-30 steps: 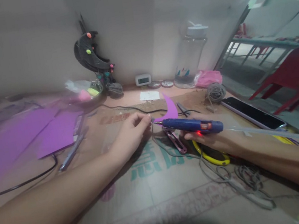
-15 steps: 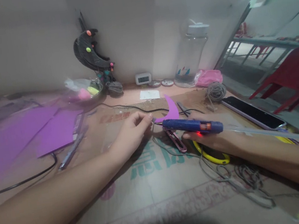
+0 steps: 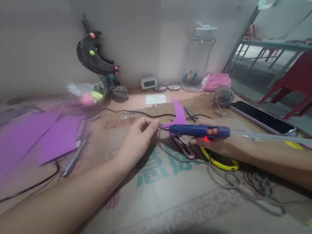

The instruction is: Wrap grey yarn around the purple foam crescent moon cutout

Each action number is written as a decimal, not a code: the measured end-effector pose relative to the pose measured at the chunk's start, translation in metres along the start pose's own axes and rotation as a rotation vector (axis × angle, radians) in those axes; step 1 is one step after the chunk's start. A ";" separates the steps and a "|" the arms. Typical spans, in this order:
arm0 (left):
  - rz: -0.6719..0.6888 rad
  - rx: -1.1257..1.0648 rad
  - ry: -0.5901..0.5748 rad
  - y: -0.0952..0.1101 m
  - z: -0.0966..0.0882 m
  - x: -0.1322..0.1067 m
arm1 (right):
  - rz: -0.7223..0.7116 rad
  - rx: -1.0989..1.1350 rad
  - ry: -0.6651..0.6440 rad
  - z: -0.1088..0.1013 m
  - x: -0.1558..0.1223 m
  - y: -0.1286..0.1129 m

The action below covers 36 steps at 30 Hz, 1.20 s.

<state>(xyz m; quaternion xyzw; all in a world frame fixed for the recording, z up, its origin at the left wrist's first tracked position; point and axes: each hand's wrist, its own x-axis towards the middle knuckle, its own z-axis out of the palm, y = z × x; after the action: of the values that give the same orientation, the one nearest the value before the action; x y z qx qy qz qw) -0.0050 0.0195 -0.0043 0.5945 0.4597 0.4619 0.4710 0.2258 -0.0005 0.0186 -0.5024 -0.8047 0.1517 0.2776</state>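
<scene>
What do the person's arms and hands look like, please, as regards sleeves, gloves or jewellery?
The left forearm and right forearm are bare, with no sleeve in view. The left hand and right hand wear no gloves. No ring, watch or bracelet shows, though the picture is soft.

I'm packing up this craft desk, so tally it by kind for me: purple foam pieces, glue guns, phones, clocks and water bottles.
purple foam: 3, two sheets and one crescent
glue gun, held in the right hand: 1
phone: 1
clock: 1
water bottle: 1
Total: 7
</scene>
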 end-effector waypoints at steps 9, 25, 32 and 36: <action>0.010 -0.012 0.006 -0.002 0.001 0.001 | -0.006 -0.024 0.017 -0.001 0.000 -0.002; -0.014 -0.015 0.012 -0.002 0.001 0.001 | 0.001 0.033 0.028 0.005 0.001 0.008; -0.037 0.002 0.008 0.002 0.002 -0.001 | 0.014 -0.008 0.026 0.005 0.003 0.012; -0.032 0.011 0.003 0.002 0.001 -0.001 | 0.053 -0.037 -0.002 0.005 0.005 0.013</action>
<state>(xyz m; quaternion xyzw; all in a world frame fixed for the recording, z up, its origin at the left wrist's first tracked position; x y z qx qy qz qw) -0.0036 0.0179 -0.0024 0.5891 0.4723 0.4524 0.4746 0.2303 0.0095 0.0092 -0.5284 -0.7942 0.1444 0.2631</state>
